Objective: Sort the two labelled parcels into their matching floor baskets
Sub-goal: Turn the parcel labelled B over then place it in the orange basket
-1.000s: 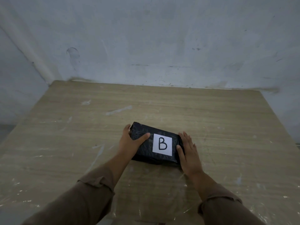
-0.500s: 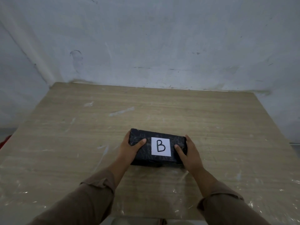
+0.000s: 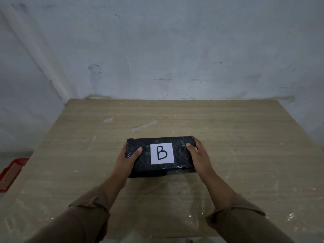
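Note:
A black plastic-wrapped parcel with a white label reading "B" is in the middle of the wooden table. My left hand grips its left end, thumb on top. My right hand grips its right end, thumb on top and fingers round the side. The parcel's near face is turned up toward me, and I cannot tell whether it still touches the table. No second parcel is in view.
A red floor basket shows partly at the left edge, below table height. A stained white wall stands right behind the table. The tabletop carries clear plastic film and pale smears.
Both hands have closed round the ends of the parcel. It has turned square to me and come slightly nearer. The red basket has come into view at the left.

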Demonstrator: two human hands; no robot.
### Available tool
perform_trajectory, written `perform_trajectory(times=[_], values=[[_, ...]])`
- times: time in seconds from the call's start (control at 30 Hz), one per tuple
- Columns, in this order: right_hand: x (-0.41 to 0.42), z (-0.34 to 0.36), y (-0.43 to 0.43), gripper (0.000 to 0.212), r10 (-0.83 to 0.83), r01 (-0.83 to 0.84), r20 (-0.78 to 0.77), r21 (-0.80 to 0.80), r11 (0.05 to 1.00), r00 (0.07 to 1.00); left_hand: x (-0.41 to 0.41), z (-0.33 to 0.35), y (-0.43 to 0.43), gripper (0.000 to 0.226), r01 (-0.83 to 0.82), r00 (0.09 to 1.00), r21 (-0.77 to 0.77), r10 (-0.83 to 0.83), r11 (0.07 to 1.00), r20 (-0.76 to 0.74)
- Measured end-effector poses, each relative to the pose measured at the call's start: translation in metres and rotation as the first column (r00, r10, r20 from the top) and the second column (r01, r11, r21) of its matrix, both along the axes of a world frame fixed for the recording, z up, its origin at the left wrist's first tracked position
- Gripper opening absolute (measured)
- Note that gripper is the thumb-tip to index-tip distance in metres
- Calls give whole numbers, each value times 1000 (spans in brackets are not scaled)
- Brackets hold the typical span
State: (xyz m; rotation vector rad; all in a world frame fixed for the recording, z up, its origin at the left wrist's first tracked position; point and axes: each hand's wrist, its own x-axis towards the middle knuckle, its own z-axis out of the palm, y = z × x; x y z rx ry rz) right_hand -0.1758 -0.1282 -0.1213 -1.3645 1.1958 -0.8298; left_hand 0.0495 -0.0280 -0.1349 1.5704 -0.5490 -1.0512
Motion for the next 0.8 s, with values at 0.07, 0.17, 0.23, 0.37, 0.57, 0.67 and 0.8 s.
perform_trajectory(times=[0.07, 0.17, 0.23, 0.37, 0.57, 0.67, 0.8], values=[[8, -3, 8, 45, -42, 41, -11, -76, 996, 999, 13, 0, 6, 60, -6, 1000, -2, 6, 1000, 7], [20, -9, 26, 43, -110, 103, -28, -175, 979, 994, 33, -2, 16, 64, -17, 1000, -6, 17, 1000, 12], [27, -15, 39, 43, -114, 92, -85, -235, 968, 990, 43, -3, 24, 61, -21, 1000, -11, 21, 1000, 23], [38, -22, 62, 45, -42, -21, -181, -337, 941, 983, 56, -5, 38, 58, -51, 998, -20, 52, 998, 22], [54, -23, 64, 49, 75, -177, -293, -340, 924, 953, 69, -9, 56, 53, -145, 989, -51, 146, 988, 12], [61, -21, 69, 49, 117, -228, -322, -335, 914, 939, 74, -9, 70, 49, -183, 983, -71, 183, 980, -6], [72, -22, 84, 49, 150, -273, -355, -326, 905, 923, 85, -11, 94, 47, -237, 972, -67, 237, 969, -10]])
